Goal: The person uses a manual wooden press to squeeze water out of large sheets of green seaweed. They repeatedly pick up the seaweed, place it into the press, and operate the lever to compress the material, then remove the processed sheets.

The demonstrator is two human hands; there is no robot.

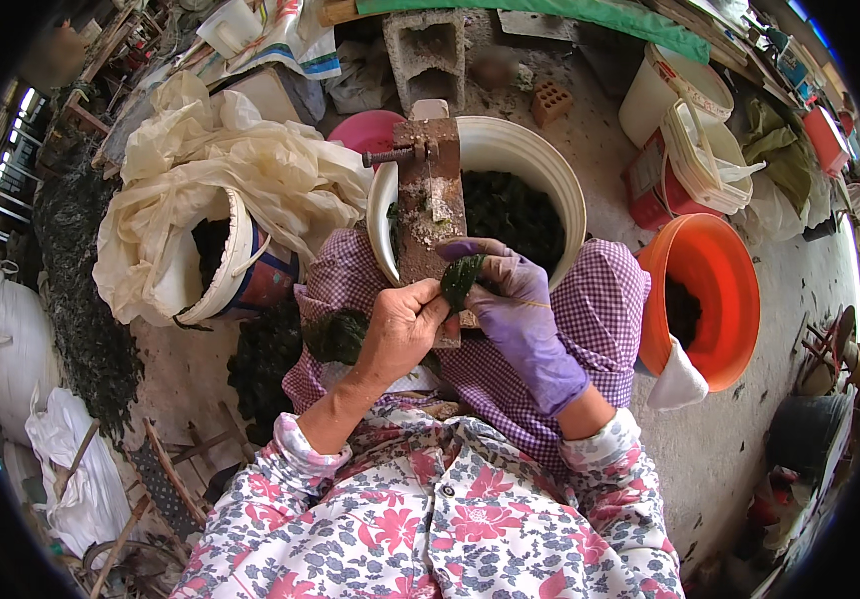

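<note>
My bare left hand (400, 326) pinches the lower left edge of a dark green, wet-looking leafy piece (460, 283), perhaps seaweed. My right hand (512, 299), in a purple glove, grips the same piece from the right, its fingers curled around it. Both hands are over the near end of a narrow, crusted board (430, 224), which lies across a large white bucket (568, 202). A bolt (388, 156) sticks out at the board's left side. Dark green leafy material (508, 217) fills the bucket's bottom. Another dark green piece (336, 335) rests on my lap, left of my left hand.
At left stands a plastic-lined bucket (239, 262), with a dark leafy heap (265, 367) on the floor below it. An orange bucket (729, 299) with a white cloth (678, 382) is at right. Beyond are a pink basin (366, 129), a concrete block (424, 56) and a perforated brick (551, 102).
</note>
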